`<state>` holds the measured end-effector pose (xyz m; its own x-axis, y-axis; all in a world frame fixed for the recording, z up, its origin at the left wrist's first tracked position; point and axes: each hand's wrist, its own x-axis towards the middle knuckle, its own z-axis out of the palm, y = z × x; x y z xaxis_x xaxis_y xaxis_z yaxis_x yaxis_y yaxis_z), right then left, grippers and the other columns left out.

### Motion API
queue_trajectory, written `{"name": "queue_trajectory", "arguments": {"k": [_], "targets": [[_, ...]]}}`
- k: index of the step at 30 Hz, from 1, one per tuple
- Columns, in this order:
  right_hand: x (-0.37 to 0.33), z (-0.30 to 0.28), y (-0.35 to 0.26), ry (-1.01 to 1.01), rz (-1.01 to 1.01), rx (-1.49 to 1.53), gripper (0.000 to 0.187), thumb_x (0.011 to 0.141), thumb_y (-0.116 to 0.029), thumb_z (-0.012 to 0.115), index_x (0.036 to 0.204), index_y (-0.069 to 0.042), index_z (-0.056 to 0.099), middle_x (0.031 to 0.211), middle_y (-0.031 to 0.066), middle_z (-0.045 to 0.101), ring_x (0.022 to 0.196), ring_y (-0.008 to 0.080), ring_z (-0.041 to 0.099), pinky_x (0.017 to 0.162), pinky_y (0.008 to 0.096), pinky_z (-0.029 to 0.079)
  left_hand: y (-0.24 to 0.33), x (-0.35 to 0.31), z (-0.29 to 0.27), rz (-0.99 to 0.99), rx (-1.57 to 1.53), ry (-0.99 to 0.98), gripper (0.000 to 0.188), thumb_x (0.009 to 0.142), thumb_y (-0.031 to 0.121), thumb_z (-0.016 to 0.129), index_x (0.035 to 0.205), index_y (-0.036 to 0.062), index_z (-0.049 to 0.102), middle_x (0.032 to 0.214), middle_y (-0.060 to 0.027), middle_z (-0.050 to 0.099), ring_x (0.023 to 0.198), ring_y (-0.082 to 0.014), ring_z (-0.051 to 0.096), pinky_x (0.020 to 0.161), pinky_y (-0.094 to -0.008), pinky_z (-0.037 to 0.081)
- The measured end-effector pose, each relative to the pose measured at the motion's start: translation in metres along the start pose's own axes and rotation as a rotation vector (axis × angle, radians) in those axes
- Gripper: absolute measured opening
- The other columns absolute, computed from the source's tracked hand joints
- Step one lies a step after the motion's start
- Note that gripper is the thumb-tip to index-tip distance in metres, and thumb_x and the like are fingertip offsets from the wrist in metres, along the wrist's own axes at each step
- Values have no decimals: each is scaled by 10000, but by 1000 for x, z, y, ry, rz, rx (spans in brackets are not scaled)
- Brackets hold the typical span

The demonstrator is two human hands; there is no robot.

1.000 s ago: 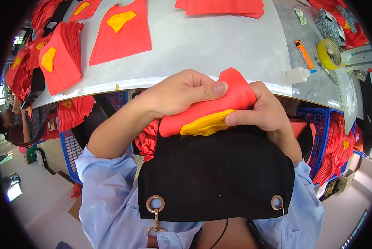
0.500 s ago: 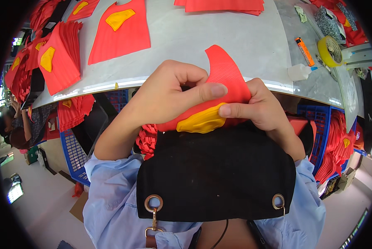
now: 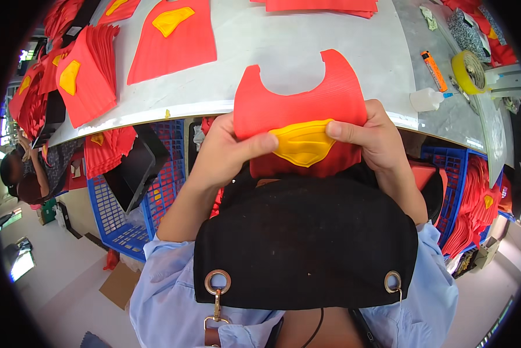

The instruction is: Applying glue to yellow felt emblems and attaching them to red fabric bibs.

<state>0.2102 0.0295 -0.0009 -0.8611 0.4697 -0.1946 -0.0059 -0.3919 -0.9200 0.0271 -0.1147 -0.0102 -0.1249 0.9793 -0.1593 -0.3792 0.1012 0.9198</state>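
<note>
Both of my hands hold up one red cape-shaped piece [image 3: 298, 107] in front of the table's near edge. Its curved neck cutout points away from me, and a raised yellow emblem [image 3: 303, 145] sits on it. My left hand [image 3: 228, 153] grips the left side, thumb on top by the emblem's left edge. On the right side, my right hand [image 3: 379, 145] pinches the piece, its thumb at the emblem's right corner. The fingers of both hands are mostly hidden behind the piece. Its lower end dips toward my black apron [image 3: 307, 243].
On the grey table [image 3: 237, 58] lie a single cape [image 3: 173, 58], a cape stack [image 3: 89, 101] and more red sheets [image 3: 324, 4]. At right are a white bottle [image 3: 426, 101], an orange tube [image 3: 433, 71] and a yellow tape roll [image 3: 461, 72]. Blue baskets [image 3: 115, 226] flank me; another person [image 3: 37, 174] is far left.
The red piece has gone from folded and twisted to spread out, with its neck cutout showing. My left hand has moved left and down, from over the piece to its left side.
</note>
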Motion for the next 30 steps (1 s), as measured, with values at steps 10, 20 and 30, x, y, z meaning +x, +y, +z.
{"name": "queue_trajectory", "arguments": {"k": [10,20,30], "targets": [[3,-3,9,46,-21,47,225,814,-105,669,982,42,643,912,72,664,828,124,610,773,255,476,-9,4,2,140,-59,82,330,810,88,682,1096,-37,572,1044,-90,631,944,-139,593,851,-282,474],[-9,7,13,276,-143,-290,191,852,-103,629,965,51,643,900,65,662,823,111,603,758,244,466,-12,10,13,262,250,240,247,830,51,650,1045,-57,592,962,-78,652,889,-114,600,792,-246,483],[-10,0,14,285,-126,-65,188,849,-103,633,975,36,646,920,57,662,844,107,600,788,242,451,-10,10,2,36,34,64,287,811,27,662,1076,-51,583,1021,-92,642,925,-121,599,831,-260,484]]}}
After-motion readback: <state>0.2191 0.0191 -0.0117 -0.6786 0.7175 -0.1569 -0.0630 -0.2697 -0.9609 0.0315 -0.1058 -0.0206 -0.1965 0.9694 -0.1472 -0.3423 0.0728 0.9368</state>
